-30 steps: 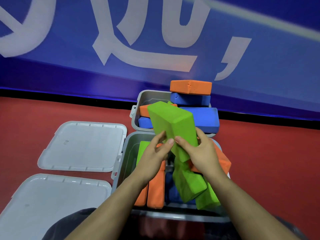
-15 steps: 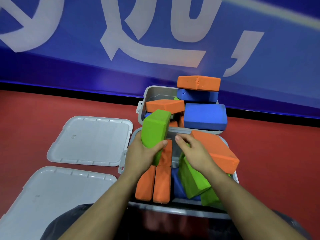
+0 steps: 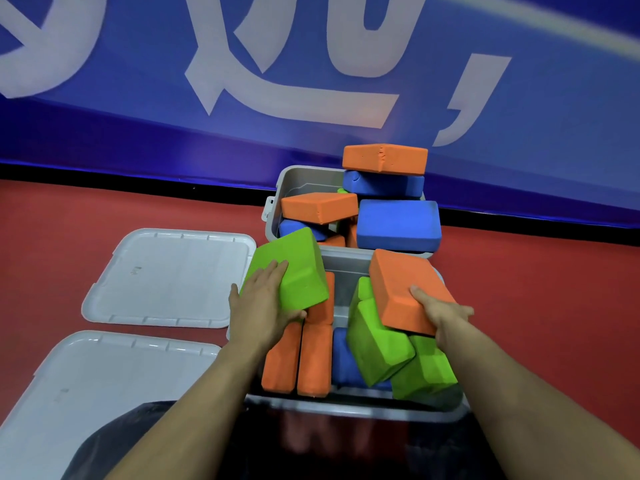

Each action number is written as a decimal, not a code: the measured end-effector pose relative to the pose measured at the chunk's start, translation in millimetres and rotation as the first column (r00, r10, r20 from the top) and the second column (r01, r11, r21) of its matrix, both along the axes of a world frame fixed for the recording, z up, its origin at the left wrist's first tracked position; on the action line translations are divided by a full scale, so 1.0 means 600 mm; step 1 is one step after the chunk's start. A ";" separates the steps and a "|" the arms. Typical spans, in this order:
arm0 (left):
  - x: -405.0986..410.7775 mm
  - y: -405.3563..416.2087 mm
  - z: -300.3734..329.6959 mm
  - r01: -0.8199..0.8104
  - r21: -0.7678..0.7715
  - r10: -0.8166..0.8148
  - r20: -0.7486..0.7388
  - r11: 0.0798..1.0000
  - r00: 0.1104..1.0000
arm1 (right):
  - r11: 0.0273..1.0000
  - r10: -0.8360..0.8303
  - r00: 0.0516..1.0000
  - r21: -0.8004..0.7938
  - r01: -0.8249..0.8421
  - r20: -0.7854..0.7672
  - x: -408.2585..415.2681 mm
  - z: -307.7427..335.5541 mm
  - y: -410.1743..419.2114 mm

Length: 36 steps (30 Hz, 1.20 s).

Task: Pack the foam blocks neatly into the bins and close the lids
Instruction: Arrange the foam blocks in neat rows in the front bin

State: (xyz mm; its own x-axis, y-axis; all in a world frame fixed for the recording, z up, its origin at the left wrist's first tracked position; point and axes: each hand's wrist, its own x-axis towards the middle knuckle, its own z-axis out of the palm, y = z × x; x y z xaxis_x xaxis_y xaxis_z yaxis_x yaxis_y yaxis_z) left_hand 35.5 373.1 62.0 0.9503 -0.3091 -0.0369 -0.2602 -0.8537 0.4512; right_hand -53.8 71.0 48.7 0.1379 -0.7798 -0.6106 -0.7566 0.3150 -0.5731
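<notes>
Two bins sit open before me and neither is packed yet — I judge the job well short of half done. My left hand (image 3: 265, 299) lies across a green block (image 3: 291, 268), fingers spread over its top and thumb under its near edge, holding it tilted over the left corner of the near bin (image 3: 349, 410). My right hand (image 3: 440, 315) grips an orange block (image 3: 407, 289) by its near end, fingers curled beneath and thumb on top, lifted above the near bin's right side. Inside that bin, two orange blocks (image 3: 294, 358) stand on edge side by side along the left, a blue block (image 3: 343, 355) is just beside them, and two more green blocks (image 3: 391, 348) lean crookedly to the right — those need straightening. The far bin (image 3: 304, 178), touching the near bin's back wall, is a jumble: orange and blue blocks heaped above its rim, so no lid would close there. Both lids (image 3: 166, 275) lie flat on the red floor (image 3: 536, 289), left of the near bin, untouched.
</notes>
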 end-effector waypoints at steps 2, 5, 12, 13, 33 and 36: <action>-0.004 0.009 -0.011 0.058 0.093 -0.058 -0.007 0.994 0.998 | 1.000 0.001 1.000 -0.011 -0.001 0.026 -0.001 0.007 0.006; -0.012 0.021 -0.028 0.131 0.172 -0.120 -0.070 0.976 0.990 | 0.995 0.054 0.995 -0.088 -0.047 0.079 0.000 0.020 0.016; -0.032 0.030 -0.063 0.252 0.374 -0.243 -0.073 0.892 0.967 | 0.944 0.253 0.953 -0.256 -0.206 0.164 0.009 0.035 0.038; -0.034 0.033 -0.071 0.250 0.400 -0.240 -0.077 0.882 0.968 | 0.939 0.272 0.948 -0.262 -0.223 0.168 0.010 0.038 0.040; -0.011 -0.019 -0.025 -0.563 -0.421 0.042 -0.774 0.711 0.632 | 0.868 0.232 0.800 0.254 -0.427 0.554 0.021 0.045 0.118; -0.014 -0.019 -0.018 -0.623 -0.451 -0.036 -0.826 0.639 0.562 | 0.760 0.374 0.767 0.302 -0.576 0.521 0.024 0.037 0.139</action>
State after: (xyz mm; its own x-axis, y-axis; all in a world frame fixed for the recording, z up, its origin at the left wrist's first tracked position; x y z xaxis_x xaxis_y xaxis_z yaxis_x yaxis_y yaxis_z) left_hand 27.2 361.7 51.1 0.7066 -0.2597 -0.6583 0.6310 -0.1900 0.7522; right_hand -39.4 154.1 70.8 0.7275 -0.2163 -0.6511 -0.5996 0.2607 -0.7566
